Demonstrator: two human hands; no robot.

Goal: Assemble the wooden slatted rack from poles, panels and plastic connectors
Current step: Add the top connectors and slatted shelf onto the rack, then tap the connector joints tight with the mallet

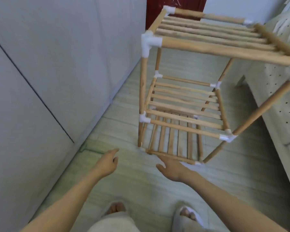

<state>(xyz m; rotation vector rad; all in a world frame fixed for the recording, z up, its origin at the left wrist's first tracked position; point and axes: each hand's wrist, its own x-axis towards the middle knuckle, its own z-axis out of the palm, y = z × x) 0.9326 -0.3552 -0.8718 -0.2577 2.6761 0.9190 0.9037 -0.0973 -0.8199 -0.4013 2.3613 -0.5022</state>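
The rack stands on the floor just ahead of both hands, three slatted tiers joined by white connectors. It looks light and stiff, though push-fit joints may slip; best held by the poles near a connector. The left hand and right hand reach out loose-fingered, holding nothing. A wall lies left of them, a bed right, crowding the rack.
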